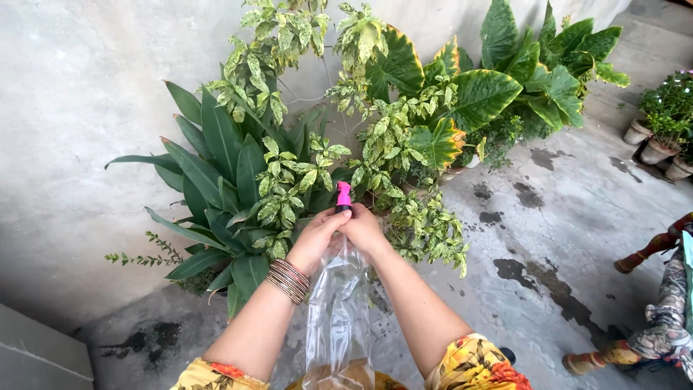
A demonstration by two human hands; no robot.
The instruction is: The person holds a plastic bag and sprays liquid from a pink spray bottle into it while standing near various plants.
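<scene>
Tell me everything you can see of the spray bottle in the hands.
The spray bottle is clear, thin plastic with a pink spray head on a dark collar. It points up and away from the person toward the potted plants. A little brownish liquid sits at its near end. The left hand and right hand both clasp its neck below the head.

From the spray bottle (339,303), potted plants (346,144) crowd everything from nine through twelve to one o'clock, their leaves just past the fingers (328,220). The concrete floor (548,238) lies open at three o'clock, until the small pots (653,148) at two and a patterned stool (660,318) at four.
</scene>
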